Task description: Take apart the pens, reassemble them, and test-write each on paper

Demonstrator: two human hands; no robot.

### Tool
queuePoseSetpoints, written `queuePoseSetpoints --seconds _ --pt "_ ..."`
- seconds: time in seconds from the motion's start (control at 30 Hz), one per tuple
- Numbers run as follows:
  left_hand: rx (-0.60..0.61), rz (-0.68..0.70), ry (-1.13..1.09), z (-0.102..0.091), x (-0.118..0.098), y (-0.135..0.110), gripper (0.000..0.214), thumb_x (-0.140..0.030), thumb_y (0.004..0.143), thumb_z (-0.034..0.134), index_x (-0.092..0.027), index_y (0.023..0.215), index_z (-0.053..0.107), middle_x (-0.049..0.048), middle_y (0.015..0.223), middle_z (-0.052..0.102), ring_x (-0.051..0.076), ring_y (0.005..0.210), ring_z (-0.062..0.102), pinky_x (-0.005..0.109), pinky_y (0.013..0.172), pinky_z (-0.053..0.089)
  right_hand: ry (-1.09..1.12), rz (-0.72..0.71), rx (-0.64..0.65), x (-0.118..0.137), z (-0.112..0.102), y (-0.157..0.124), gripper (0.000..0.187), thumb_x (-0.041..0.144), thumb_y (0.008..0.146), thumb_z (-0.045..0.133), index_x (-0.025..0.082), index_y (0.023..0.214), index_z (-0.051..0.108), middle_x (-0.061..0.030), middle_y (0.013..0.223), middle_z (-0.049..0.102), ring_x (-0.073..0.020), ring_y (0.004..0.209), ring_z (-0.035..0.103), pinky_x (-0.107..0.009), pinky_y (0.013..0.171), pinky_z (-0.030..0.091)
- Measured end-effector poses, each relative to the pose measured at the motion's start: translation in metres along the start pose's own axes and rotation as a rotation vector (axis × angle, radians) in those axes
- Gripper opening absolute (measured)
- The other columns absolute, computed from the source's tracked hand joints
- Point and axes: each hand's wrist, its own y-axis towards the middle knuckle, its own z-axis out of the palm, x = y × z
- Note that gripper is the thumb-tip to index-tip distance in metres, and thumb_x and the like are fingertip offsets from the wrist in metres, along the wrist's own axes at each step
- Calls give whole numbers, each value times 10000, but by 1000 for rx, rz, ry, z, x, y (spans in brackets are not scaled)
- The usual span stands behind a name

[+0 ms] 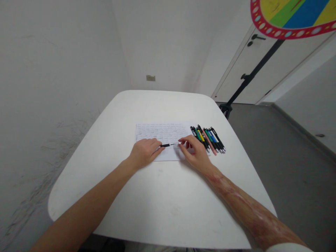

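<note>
My left hand [145,151] is closed around a black pen [165,145], its front end pointing right and a thin tip showing. Facing that tip, my right hand [193,151] pinches a small pale, shiny piece [177,143] between thumb and fingertips. Whether this piece touches the pen's tip I cannot tell. Under both hands lies a sheet of paper [162,130] covered with lines of handwriting. Just beyond my right hand several pens [214,140] lie side by side, black with green, yellow, blue and white parts, along with a pink one [210,142].
The white table [157,206] has rounded corners and stands close to the walls. At the right, a black stand [244,84] on the floor carries a colourful wheel [296,17]. Behind it is a white door [236,70].
</note>
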Motion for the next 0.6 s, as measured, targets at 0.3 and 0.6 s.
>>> queuePoseSetpoints --seconds 0.3,0.6 --pt "50 31 -10 0 -2 0 358 -423 1178 462 -199 1047 708 45 878 750 180 787 706 320 726 488 86 -89 99 8 -4 2 96 232 1068 655 248 1088 747 -66 967 731 -211 834 659 -362 719 531" --pt "32 105 43 -2 -4 2 353 -413 1183 461 -196 1048 704 33 849 738 172 737 677 324 691 465 89 -103 142 9 -3 1 106 244 1080 645 239 1093 750 -70 973 730 -204 835 673 -364 723 551"
